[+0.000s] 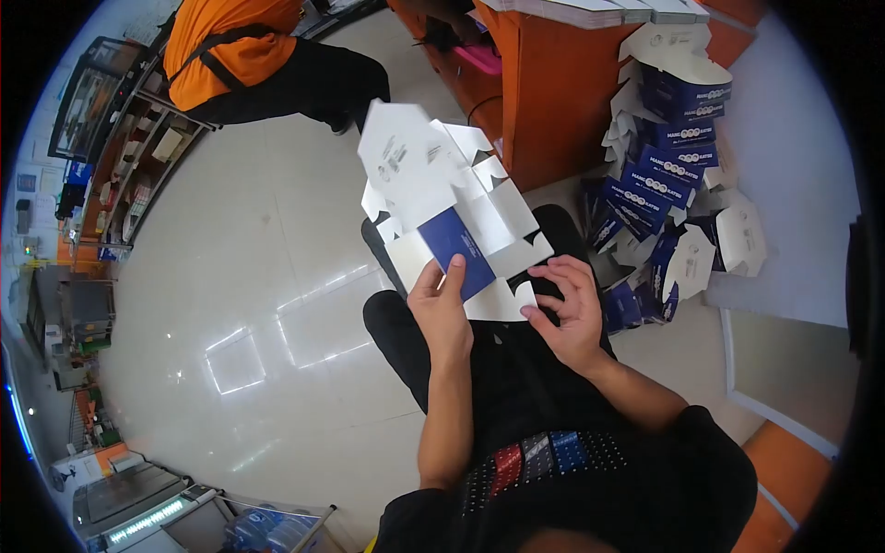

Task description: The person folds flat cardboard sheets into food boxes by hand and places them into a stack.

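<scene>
My left hand (443,300) grips a partly unfolded white cardboard box (502,217), its thumb pressed on the blue panel (454,241). White flaps and tabs stick out around the box, and a large lid flap with small printing points away from me. Beside the box's near right corner is my right hand (573,311), its fingers curved and spread apart. Its thumb tip is at the edge of a small side flap; whether it touches cannot be made out. The box is held over my lap, above my black trousers.
At my right lies a heap of blue and white printed boxes (654,184) against the wall. An orange counter (562,101) stands ahead, with stacked flat cardboard (590,11) on top. A person in an orange shirt (230,55) sits at upper left, near shelves (152,166).
</scene>
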The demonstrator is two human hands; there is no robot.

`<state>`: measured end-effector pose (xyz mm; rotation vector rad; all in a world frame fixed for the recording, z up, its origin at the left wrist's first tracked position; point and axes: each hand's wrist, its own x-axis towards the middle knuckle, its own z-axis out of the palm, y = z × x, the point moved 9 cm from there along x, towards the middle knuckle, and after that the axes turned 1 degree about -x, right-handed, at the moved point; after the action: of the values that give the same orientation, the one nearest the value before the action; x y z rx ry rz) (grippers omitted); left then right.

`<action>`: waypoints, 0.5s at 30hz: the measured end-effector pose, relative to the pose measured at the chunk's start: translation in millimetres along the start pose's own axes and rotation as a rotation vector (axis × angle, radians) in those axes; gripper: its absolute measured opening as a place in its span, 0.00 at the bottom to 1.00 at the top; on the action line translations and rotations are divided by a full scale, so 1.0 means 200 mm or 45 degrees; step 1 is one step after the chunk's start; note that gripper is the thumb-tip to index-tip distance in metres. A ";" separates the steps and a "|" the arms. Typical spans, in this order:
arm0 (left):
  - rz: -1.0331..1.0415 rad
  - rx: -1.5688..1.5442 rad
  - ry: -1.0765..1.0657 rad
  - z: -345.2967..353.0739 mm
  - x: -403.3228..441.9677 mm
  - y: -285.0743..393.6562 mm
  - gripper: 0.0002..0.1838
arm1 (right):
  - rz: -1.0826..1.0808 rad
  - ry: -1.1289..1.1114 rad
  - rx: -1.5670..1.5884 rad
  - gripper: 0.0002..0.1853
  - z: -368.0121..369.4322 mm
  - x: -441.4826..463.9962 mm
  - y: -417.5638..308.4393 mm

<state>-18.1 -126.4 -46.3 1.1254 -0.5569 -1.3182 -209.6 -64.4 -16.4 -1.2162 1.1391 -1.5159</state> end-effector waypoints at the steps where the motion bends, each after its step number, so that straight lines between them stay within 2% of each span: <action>1: -0.011 -0.028 0.035 -0.01 -0.02 0.03 0.13 | -0.044 -0.035 0.038 0.33 0.02 0.02 -0.04; 5: 0.019 -0.149 0.121 -0.06 -0.09 0.11 0.12 | -0.178 -0.460 0.044 0.33 0.19 0.02 -0.14; 8: 0.041 -0.186 0.036 -0.08 -0.11 0.12 0.11 | -0.531 -0.636 -0.400 0.29 0.28 -0.01 -0.20; 9: 0.018 -0.198 0.007 -0.08 -0.12 0.13 0.11 | -0.546 -0.611 -0.371 0.26 0.29 -0.01 -0.22; 15: -0.059 -0.245 -0.283 -0.04 -0.15 0.27 0.16 | -0.825 -0.640 -0.594 0.22 0.33 -0.01 -0.37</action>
<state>6.6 -102.7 4.8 0.8443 -0.5549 -1.5144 -149.1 -55.1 62.2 -2.3002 0.8050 -1.2753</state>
